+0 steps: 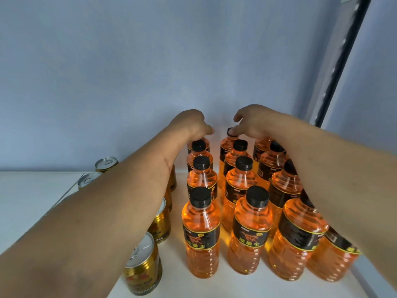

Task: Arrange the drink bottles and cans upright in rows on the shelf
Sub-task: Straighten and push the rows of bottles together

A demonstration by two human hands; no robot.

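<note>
Several orange drink bottles [200, 233] with black caps stand upright in rows on the white shelf [32, 201]. My left hand [191, 125] reaches to the back of the left row, fingers curled down over the rear bottle's top, which is hidden beneath it. At the back of the middle row my right hand [251, 121] pinches the black cap of the rear bottle [225, 145]. My right forearm crosses over the right-hand rows and hides some of their caps. Gold cans [142, 267] stand upright to the left of the bottles, partly under my left forearm.
A pale blue wall closes off the back of the shelf. A dark metal upright [343, 61] runs along the right side. Two more gold cans [106, 163] stand near the back left. Bare white shelf lies left of the cans.
</note>
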